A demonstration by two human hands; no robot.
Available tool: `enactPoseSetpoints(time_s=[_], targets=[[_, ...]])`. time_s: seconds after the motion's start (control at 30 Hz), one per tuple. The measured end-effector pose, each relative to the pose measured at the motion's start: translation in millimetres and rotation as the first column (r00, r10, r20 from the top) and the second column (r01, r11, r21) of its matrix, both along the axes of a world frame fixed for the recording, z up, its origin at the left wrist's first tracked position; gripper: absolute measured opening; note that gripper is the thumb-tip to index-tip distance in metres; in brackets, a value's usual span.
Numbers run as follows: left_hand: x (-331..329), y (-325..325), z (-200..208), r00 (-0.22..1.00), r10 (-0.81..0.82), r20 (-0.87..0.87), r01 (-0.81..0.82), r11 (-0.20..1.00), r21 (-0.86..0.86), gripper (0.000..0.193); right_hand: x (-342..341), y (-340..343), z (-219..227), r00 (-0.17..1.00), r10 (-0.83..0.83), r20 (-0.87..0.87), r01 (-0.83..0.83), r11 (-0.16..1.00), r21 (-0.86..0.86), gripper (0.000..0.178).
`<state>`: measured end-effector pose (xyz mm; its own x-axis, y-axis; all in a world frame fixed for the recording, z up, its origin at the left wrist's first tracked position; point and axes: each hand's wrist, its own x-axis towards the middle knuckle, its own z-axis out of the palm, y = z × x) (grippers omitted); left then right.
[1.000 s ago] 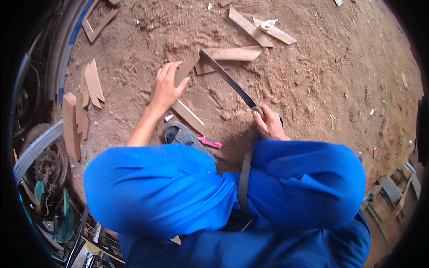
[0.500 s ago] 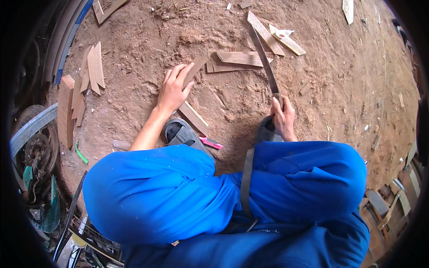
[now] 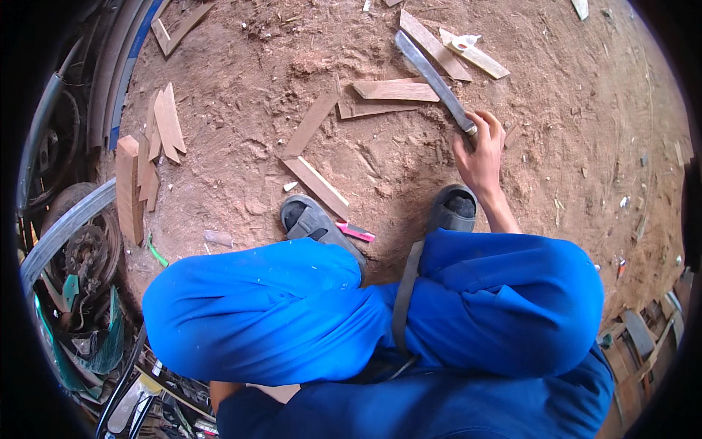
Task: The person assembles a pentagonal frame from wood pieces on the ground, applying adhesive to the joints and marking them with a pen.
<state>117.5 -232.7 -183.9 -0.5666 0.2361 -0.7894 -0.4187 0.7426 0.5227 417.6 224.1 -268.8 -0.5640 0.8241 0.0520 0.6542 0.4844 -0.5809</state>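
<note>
Right hand (image 3: pixel 481 155) grips a machete (image 3: pixel 433 76)
Fingers wrap its handle (image 3: pixel 472 134); best angled clear of the sandals (image 3: pixel 455 208). Left fingers unseen: cannot tell.

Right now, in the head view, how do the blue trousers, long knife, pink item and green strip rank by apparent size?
1. Blue trousers, though nearer the camera
2. Long knife, in the right hand
Unranked, both smaller: pink item and green strip, much alike in length
</note>
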Motion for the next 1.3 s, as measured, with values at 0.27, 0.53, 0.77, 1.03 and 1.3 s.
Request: enactPoseSetpoints(time_s=[0.27, 0.53, 0.77, 1.03, 1.3], targets=[[98.0, -14.7, 222.4, 0.584, -0.623, 0.520, 0.765, 0.637, -0.097, 0.076, -68.6, 31.1, -16.0, 0.912, 0.409, -0.023, -0.403, 0.906, 0.130, 0.050], [173.7, 33.4, 231.9, 0.906, -0.240, 0.348, 0.338, 0.906, -0.255, 0.070, -93.7, 23.6, -42.1, 0.893, 0.448, 0.035, -0.450, 0.891, 0.064, 0.051], [187.3, 20.9, 219.6, 0.952, -0.089, 0.294, 0.168, 0.952, -0.255, 0.060, -87.3, 29.2, -41.6, 0.877, 0.478, 0.043, -0.480, 0.876, 0.050, 0.049], [211.6, -70.9, 212.9, 0.904, 0.285, 0.320, -0.158, 0.916, -0.368, 0.071, -89.4, 32.5, -43.4, 0.870, 0.492, 0.036, -0.493, 0.870, 0.027, 0.050], [224.4, -139.4, 188.1, 0.790, 0.424, 0.443, -0.265, 0.887, -0.378, 0.070, -93.3, 34.9, -44.5, 0.877, 0.476, 0.072, -0.479, 0.877, 0.034, 0.051]])
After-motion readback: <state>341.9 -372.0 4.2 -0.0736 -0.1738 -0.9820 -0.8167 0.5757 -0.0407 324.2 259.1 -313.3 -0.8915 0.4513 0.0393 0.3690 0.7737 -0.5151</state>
